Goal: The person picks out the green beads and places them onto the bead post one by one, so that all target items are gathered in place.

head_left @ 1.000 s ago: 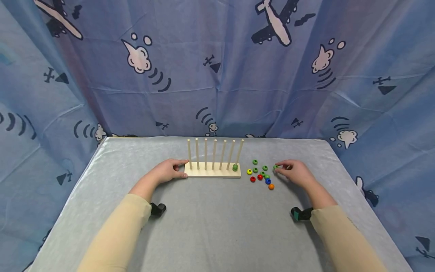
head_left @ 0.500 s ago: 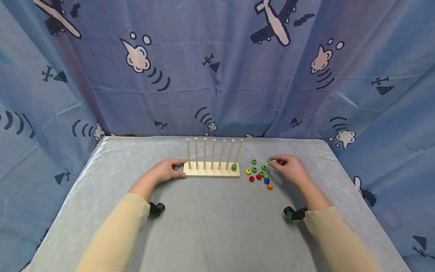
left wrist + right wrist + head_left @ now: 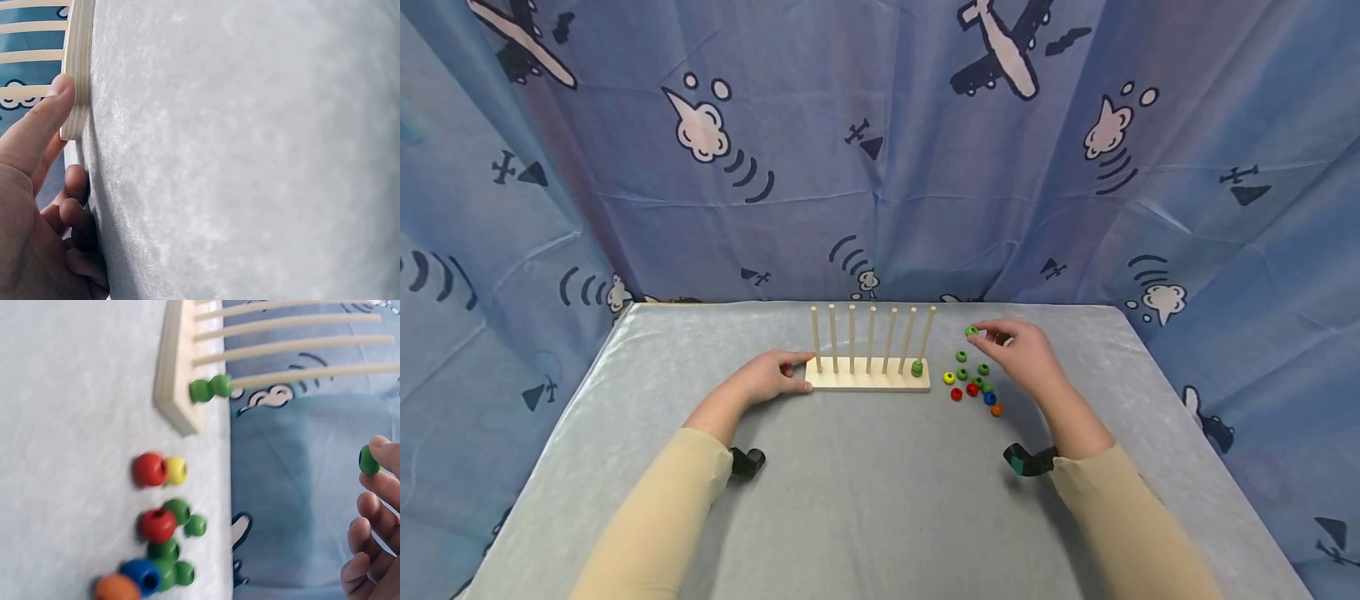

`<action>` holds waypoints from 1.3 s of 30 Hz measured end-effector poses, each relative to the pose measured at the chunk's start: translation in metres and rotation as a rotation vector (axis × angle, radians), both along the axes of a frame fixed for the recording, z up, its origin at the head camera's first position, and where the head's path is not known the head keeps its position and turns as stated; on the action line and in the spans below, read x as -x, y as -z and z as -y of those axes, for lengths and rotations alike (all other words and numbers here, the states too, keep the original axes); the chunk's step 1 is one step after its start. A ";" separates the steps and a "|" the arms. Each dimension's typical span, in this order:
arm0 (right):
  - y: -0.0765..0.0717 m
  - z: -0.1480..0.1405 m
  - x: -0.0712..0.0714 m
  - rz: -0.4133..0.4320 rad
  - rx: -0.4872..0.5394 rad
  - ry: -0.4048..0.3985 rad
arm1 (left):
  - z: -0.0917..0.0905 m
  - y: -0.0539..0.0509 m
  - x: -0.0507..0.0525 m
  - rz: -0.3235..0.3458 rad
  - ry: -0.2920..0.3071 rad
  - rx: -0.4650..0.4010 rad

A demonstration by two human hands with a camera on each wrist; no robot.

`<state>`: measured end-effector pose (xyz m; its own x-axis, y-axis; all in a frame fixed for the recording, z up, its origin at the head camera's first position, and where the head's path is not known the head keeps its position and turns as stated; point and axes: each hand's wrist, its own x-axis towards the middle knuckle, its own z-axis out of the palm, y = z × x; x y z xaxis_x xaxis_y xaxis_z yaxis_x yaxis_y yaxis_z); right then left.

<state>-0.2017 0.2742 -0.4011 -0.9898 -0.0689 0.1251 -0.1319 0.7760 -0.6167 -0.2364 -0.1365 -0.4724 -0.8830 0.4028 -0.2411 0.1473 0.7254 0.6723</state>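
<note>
A pale wooden base [image 3: 868,382] carries a row of several upright pegs. Two green beads [image 3: 917,368] are stacked on its rightmost peg. My left hand [image 3: 767,377] grips the left end of the base, and in the left wrist view the thumb of that hand [image 3: 40,187] presses on the wood [image 3: 76,69]. Between thumb and forefinger, my right hand [image 3: 1022,354] pinches a green bead [image 3: 972,331], raised above the table to the right of the pegs. The right wrist view shows this bead [image 3: 369,460] at the fingertips of the hand [image 3: 378,519].
Loose beads lie right of the base: several green [image 3: 962,356], a yellow [image 3: 949,378], two red [image 3: 957,394], a blue [image 3: 990,399] and an orange [image 3: 997,410]. A blue patterned curtain [image 3: 820,167] hangs behind the grey-covered table [image 3: 880,500].
My right hand has lifted the green bead off the table and moved it left and away from me, past the loose beads. My left hand has stayed on the base.
</note>
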 end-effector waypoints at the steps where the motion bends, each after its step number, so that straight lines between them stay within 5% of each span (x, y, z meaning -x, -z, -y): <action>1: -0.002 0.003 0.000 -0.016 0.003 -0.003 | 0.000 0.000 0.000 -0.001 0.000 0.001; 9: -0.021 0.028 -0.004 -0.142 0.071 -0.024 | 0.001 0.002 0.001 -0.007 0.004 0.002; 19: -0.039 0.047 -0.004 -0.201 0.127 -0.032 | 0.000 0.002 0.000 -0.016 0.006 0.000; 39: -0.033 0.059 0.003 -0.145 0.144 -0.053 | -0.001 0.003 0.002 -0.015 0.009 0.003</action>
<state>-0.2052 0.2152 -0.3679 -0.9563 -0.0917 0.2778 -0.2654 0.6710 -0.6923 -0.2379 -0.1358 -0.4756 -0.8831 0.4096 -0.2289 0.1639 0.7264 0.6674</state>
